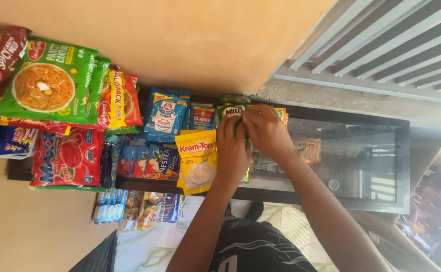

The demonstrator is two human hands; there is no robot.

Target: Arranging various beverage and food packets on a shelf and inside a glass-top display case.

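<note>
Both my hands meet on a strip of green drink-mix sachets (232,111) that lies on the glass top of a dark-framed display case (361,166). My left hand (232,151) covers the lower part of the strip, fingers curled on it. My right hand (266,132) pinches the strip's upper part beside the top green sachet. A yellow creamer sachet (196,160) hangs just left of my left hand. Blue milk-powder sachets (166,116) and a smaller blue sachet (202,117) lie further left.
Green noodle packs (49,80), a red-yellow pack (122,100), a red candy bag (65,158) and blue iced-tea sachets (147,160) hang at the left. A tan wall (180,40) is ahead, white louvres (391,45) at the upper right, a clear bag of snacks (434,211) at the right edge.
</note>
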